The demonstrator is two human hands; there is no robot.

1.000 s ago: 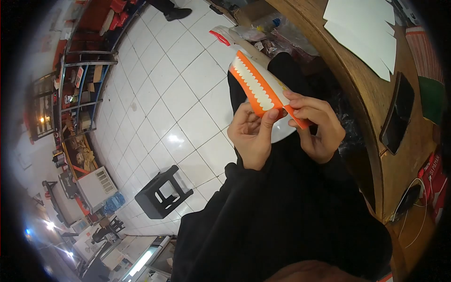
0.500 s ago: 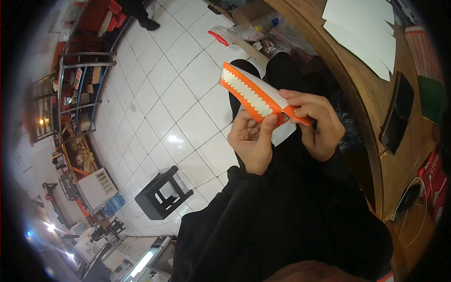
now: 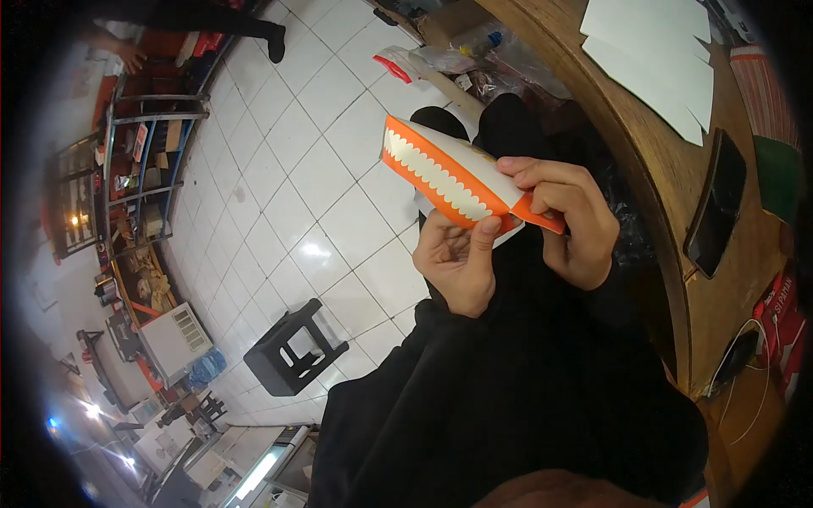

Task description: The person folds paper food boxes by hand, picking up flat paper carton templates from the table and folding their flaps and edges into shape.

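Observation:
Above my lap, an orange and white folded card piece [image 3: 440, 180] with a scalloped white band is held between both hands. My left hand [image 3: 460, 264] pinches its lower edge, thumb in front and fingers curled behind. My right hand [image 3: 569, 218] grips the orange flap at the right end between thumb and fingers. The piece slants from upper left to lower right. Part of its underside is hidden by my fingers.
A wooden desk [image 3: 631, 110] curves along the right, bearing white sheets [image 3: 652, 63] and a black phone [image 3: 716, 203]. A black stool [image 3: 295, 349] stands on the tiled floor. Another person's leg [image 3: 237, 23] and hand [image 3: 129, 56] show near the shelves [image 3: 152, 161].
The card's far end has swung left and down, and its scalloped side shows more broadly. Both hands stay closed on it. The other person has moved left, and a hand now shows.

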